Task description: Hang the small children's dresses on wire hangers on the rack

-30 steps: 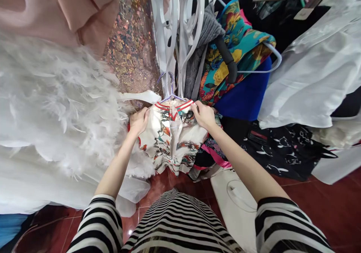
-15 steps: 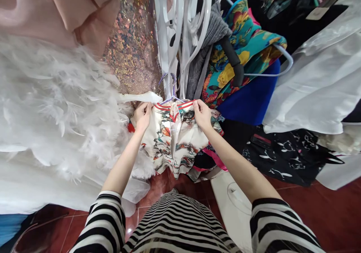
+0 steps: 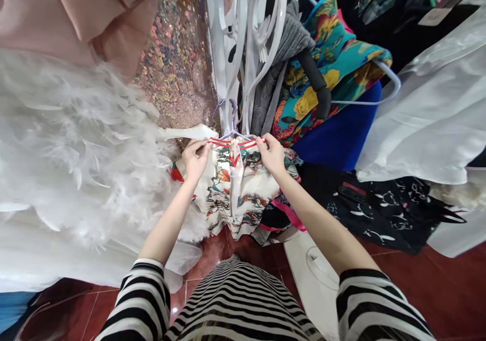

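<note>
So I've got my left hand (image 3: 195, 157) and right hand (image 3: 274, 153) each pinched shut on a top corner of the printed top (image 3: 243, 189), which hangs straight ahead on a thin hanger (image 3: 231, 123), neckline running side to side between them; feathery dress (image 3: 76, 143) crowds the left, floral garment (image 3: 322, 62) the right, so open room is only down toward me
</note>
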Available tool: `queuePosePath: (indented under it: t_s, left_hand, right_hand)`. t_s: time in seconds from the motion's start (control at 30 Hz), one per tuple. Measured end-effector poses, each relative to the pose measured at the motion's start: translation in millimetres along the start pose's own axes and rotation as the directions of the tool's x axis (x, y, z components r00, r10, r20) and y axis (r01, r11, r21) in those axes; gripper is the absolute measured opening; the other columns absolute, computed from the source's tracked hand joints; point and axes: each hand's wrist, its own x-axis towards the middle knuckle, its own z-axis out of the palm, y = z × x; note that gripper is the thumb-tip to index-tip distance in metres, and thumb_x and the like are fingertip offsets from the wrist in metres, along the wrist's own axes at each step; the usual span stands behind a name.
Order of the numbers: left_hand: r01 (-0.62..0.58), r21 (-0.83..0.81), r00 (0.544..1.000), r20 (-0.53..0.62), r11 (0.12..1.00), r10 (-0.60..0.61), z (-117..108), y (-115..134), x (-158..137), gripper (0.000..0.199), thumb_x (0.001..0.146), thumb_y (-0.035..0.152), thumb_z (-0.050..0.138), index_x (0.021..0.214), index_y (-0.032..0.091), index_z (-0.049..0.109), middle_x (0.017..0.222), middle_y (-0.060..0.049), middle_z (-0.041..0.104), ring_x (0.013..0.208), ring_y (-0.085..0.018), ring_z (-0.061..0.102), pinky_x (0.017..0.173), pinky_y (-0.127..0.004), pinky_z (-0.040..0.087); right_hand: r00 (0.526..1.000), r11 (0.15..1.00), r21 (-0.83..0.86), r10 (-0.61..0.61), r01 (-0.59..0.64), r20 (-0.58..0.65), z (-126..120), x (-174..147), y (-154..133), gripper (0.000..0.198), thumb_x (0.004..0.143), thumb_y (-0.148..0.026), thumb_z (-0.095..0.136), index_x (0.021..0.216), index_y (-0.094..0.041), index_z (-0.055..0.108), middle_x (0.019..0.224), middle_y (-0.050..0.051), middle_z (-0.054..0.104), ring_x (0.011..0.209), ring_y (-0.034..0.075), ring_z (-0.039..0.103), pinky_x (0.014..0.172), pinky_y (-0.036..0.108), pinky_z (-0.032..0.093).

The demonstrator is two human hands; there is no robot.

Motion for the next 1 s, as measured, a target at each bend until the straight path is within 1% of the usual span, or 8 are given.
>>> queuePosePath:
  t_s: [0.23, 0.43, 0.53, 0.63, 0.7, 0.8, 0.87, 1.0]
  left_hand:
    - [0.048, -0.001, 0.997, -0.064, 0.999, -0.048, 9, -3, -2, 0.017, 0.09, 0.035, 0.059, 0.09, 0.02, 0.066, 0.087, -0.004, 0.071, 0.081, -0.016, 0.066, 0.077, -0.027, 0.053]
    - [-0.068, 0.164, 0.998, 0.005, 0.984, 0.068, 3, -6, -18, 0.012, 0.095, 0.027, 0.049, 0.097, 0.022, 0.059, 0.1, -0.007, 0.065, 0.098, -0.019, 0.062, 0.091, -0.032, 0.05]
    - [-0.134, 0.295, 0.991, 0.03, 0.946, 0.131, 0, -6, -35, 0.012, 0.092, 0.025, 0.051, 0.094, 0.022, 0.063, 0.107, -0.009, 0.061, 0.107, -0.024, 0.058, 0.097, -0.04, 0.046]
    - [-0.225, 0.357, 0.973, 0.137, 0.906, 0.188, 2, -9, -63, 0.016, 0.092, 0.024, 0.051, 0.093, 0.023, 0.067, 0.103, -0.01, 0.061, 0.103, -0.026, 0.058, 0.092, -0.042, 0.046]
    - [-0.327, 0.329, 0.929, 0.286, 0.886, 0.236, 6, -12, -85, 0.021, 0.094, 0.023, 0.048, 0.095, 0.023, 0.069, 0.094, -0.009, 0.062, 0.094, -0.025, 0.059, 0.085, -0.04, 0.048]
    - [-0.434, 0.27, 0.813, 0.529, 0.859, 0.244, 14, -15, -111, 0.024, 0.094, 0.023, 0.048, 0.105, 0.024, 0.069, 0.092, -0.009, 0.064, 0.09, -0.024, 0.06, 0.079, -0.037, 0.05]
    - [-0.448, 0.295, 0.756, 0.628, 0.844, 0.182, 20, -14, -118, 0.029, 0.092, 0.02, 0.049, 0.115, 0.024, 0.067, 0.096, -0.009, 0.065, 0.091, -0.024, 0.062, 0.079, -0.036, 0.051]
    - [-0.429, 0.428, 0.692, 0.722, 0.796, -0.015, 26, -4, -117, 0.039, 0.089, 0.011, 0.047, 0.122, 0.023, 0.063, 0.101, -0.011, 0.068, 0.096, -0.024, 0.067, 0.083, -0.034, 0.051]
  right_hand:
    - [0.999, 0.999, -0.053, -0.011, 0.008, -0.051, 8, 1, 10, 0.037, 0.094, -0.059, 0.041, 0.083, -0.025, 0.051, 0.068, 0.002, 0.057, 0.066, 0.022, 0.057, 0.058, 0.031, 0.039]
    - [0.967, 0.974, -0.058, -0.223, 0.218, -0.12, 7, -3, 23, 0.039, 0.092, -0.063, 0.046, 0.094, -0.025, 0.053, 0.085, 0.007, 0.057, 0.081, 0.024, 0.056, 0.075, 0.04, 0.051]
    - [0.962, 0.969, -0.069, -0.243, 0.236, -0.122, 6, -14, 22, 0.037, 0.09, -0.061, 0.051, 0.095, -0.024, 0.055, 0.094, 0.011, 0.057, 0.093, 0.029, 0.055, 0.085, 0.046, 0.05]
    - [0.973, 0.974, -0.086, -0.216, 0.209, -0.082, 9, -39, 19, 0.031, 0.09, -0.055, 0.054, 0.09, -0.024, 0.057, 0.101, 0.014, 0.057, 0.099, 0.032, 0.054, 0.088, 0.051, 0.048]
    - [0.977, 0.972, -0.093, -0.215, 0.214, -0.003, 14, -59, 17, 0.028, 0.091, -0.051, 0.053, 0.086, -0.023, 0.057, 0.096, 0.013, 0.06, 0.095, 0.031, 0.055, 0.083, 0.048, 0.048]
    - [0.965, 0.974, -0.047, -0.213, 0.223, 0.156, 23, -84, 18, 0.025, 0.093, -0.046, 0.048, 0.087, -0.023, 0.057, 0.082, 0.009, 0.062, 0.082, 0.027, 0.059, 0.074, 0.039, 0.049]
    - [0.961, 0.983, -0.034, -0.169, 0.181, 0.217, 28, -93, 18, 0.024, 0.093, -0.043, 0.046, 0.094, -0.022, 0.057, 0.078, 0.007, 0.064, 0.073, 0.024, 0.061, 0.066, 0.034, 0.048]
    - [0.959, 0.987, -0.089, -0.106, 0.133, 0.264, 32, -96, 16, 0.017, 0.088, -0.035, 0.048, 0.097, -0.023, 0.054, 0.08, 0.007, 0.069, 0.066, 0.023, 0.065, 0.059, 0.03, 0.045]
